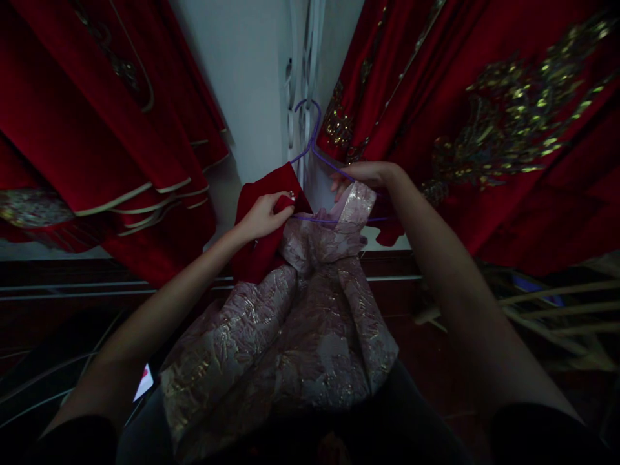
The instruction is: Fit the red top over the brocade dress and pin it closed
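Note:
A purple hanger [314, 139] is in front of me, hook upward. From its right arm hangs a shiny pink-and-gold brocade dress [329, 316] by a shoulder strap, its skirt spread down toward my lap. A small red garment [271, 184] with bead-like trim covers the hanger's left arm. My left hand [267, 214] is closed on that red garment, thumb and fingers pinching its edge near the beads. My right hand [361, 174] curls around the hanger's right arm, just above the dress strap; its fingertips are partly hidden behind the hanger.
Red cloths with cream edging [159, 155] hang at left. At right hangs red cloth [450, 213] with gold sequins. Between them stand a pale wall [242, 77] and a scrolled metal frame [307, 58]. A pale slatted rack [547, 310] is low at right. A lit screen [143, 383] shows at lower left.

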### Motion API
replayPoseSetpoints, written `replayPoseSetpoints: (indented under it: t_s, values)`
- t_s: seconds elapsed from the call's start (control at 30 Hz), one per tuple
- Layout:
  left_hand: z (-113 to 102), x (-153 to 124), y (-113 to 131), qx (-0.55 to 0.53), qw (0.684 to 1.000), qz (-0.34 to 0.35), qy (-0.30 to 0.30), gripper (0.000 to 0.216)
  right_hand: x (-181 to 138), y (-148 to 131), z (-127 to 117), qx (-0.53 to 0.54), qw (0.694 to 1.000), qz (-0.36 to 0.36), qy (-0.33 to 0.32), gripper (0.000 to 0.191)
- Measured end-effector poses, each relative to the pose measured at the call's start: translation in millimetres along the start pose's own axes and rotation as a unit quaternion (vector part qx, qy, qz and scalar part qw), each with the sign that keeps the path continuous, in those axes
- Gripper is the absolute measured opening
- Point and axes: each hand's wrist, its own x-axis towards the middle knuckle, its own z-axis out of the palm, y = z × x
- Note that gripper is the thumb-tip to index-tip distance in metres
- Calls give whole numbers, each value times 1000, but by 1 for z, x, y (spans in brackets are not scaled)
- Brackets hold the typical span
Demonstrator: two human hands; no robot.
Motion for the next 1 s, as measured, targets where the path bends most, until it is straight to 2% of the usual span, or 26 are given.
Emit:
replayPoseSetpoints:
  t_s: [0.07, 0.13, 0.2, 0.27, 0.37, 0.47, 0.5, 0.57, 0.63, 0.73, 0.8, 0.87, 0.9, 1.0]
  values:
    - [-1, 3, -6, -1, 1000, -12, -19, 18, 19, -11, 14, 3, 986, 70, -151, 23]
    - [-1, 2, -13, 5, 999, -33, -41, 21, 28, -19, 33, 0, 963, 125, -240, 25]
    - [0, -2, -20, 28, 998, -41, -39, 22, 30, -22, 50, 13, 939, 130, -318, 29]
    - [-4, -4, -24, 85, 996, -24, -6, 21, 27, -20, 60, 43, 923, 101, -370, 36]
    - [-17, 8, -28, 179, 983, 16, 47, 17, 25, -15, 61, 63, 916, 89, -385, 47]
    - [-30, 38, -37, 210, 975, -7, 65, 20, 24, -13, 61, 32, 935, 103, -337, 46]
    - [-31, 48, -42, 212, 975, -30, 52, 23, 24, -12, 62, 21, 943, 100, -315, 43]
    - [-28, 62, -53, 218, 973, -76, -12, 27, 25, -9, 64, -8, 959, 86, -271, 37]
    - [-19, 65, -64, 233, 967, -87, -50, 28, 28, -5, 63, -59, 975, 69, -205, 36]
    - [-7, 56, -74, 245, 968, -53, -20, 31, 33, 3, 55, -138, 987, 51, -65, 44]
    - [-6, 49, -76, 242, 970, -32, -6, 31, 34, 8, 47, -163, 984, 42, 51, 49]
    - [-10, 44, -77, 241, 970, -18, -20, 31, 29, 13, 37, -186, 969, 35, 157, 47]
    - [-12, 43, -77, 242, 970, -13, -29, 31, 25, 17, 33, -197, 961, 33, 192, 42]
    - [-16, 42, -79, 242, 970, -3, -38, 31, 7, 30, 18, -207, 947, 22, 243, 27]
